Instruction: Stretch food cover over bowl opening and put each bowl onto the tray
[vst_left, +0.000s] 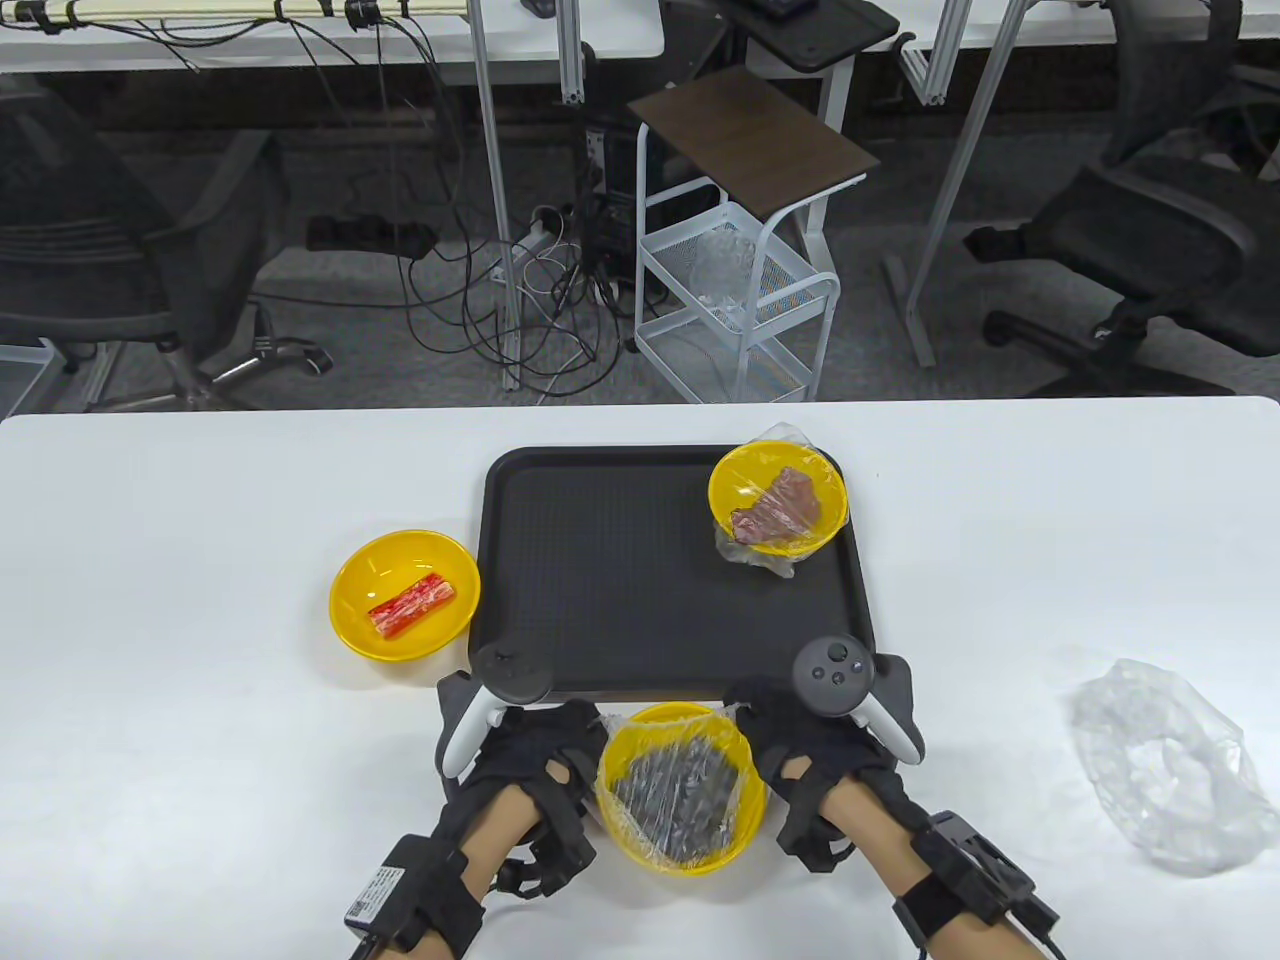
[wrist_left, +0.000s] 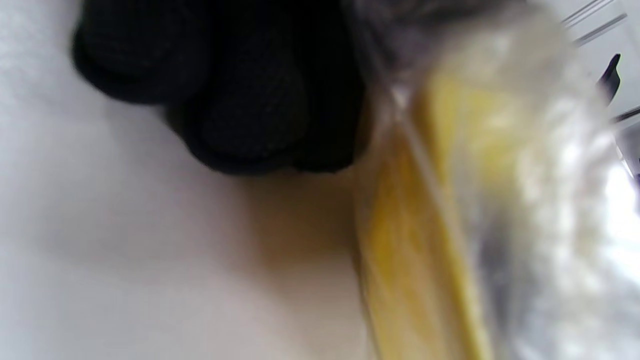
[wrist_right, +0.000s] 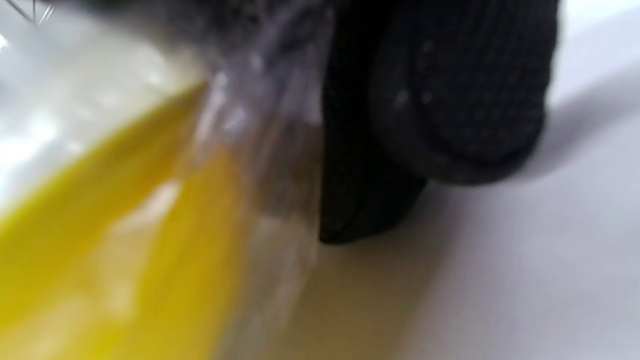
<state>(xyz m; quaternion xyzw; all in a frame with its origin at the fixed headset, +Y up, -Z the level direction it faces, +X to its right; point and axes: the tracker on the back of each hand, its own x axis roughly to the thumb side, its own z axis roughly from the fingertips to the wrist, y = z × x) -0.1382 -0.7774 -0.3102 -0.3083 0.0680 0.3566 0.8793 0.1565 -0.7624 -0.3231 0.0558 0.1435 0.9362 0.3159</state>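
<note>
Both hands, left (vst_left: 535, 745) and right (vst_left: 800, 740), flank the near bowl (vst_left: 680, 785), fingers curled pinching its cover (vst_left: 676, 788) down at the rim. Covering looks nearly done; next, lift it level onto the tray (vst_left: 600, 570)

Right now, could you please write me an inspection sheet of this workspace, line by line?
Surface: white table, black tray at its middle.
Job's things: covered bowl of meat at the tray's far right corner; uncovered bowl with a red stick left of the tray, on the table; near bowl with film over dark food, in front of the tray.
Clutter: spare clear cover crumpled at the right.
Grips: left hand and right hand each hold a side of the near bowl, fingers at the film edge.
Cables: tangle with power strip on the floor beyond.
Surroundings: white cart, office chairs.
</note>
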